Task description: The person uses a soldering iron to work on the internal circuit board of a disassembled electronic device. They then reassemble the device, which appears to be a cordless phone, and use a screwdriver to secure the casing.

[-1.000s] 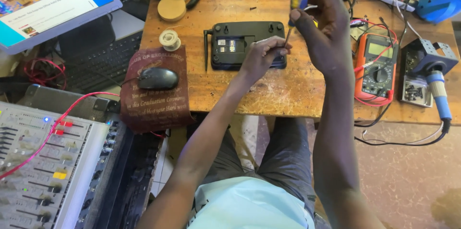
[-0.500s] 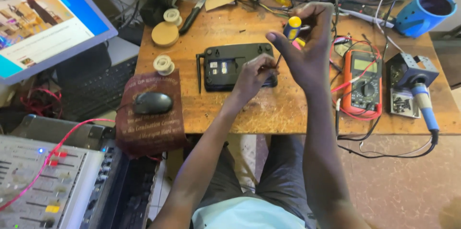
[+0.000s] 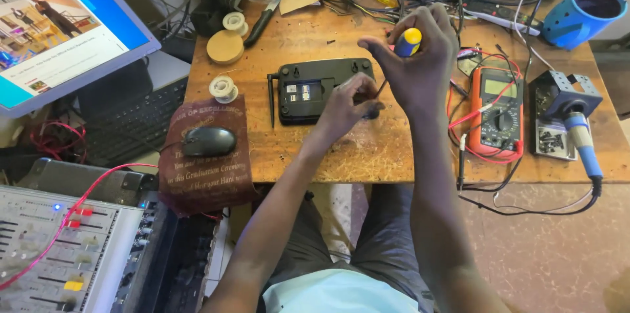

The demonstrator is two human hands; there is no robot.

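The right hand (image 3: 420,70) is clamping its grip around a screwdriver (image 3: 408,42), the yellow-and-blue handle poking above the fingers, the shaft angling down toward the router (image 3: 315,90). The left hand (image 3: 348,106) is pinching its grip on the router's right end, steadying it. The router is lying underside up on the tabletop (image 3: 367,149), between a mouse (image 3: 209,141) and a multimeter (image 3: 500,111). It looks light, stiff plastic, likely to slide, so it is best held by its edges. The screwdriver tip and the screw are hidden behind the fingers.
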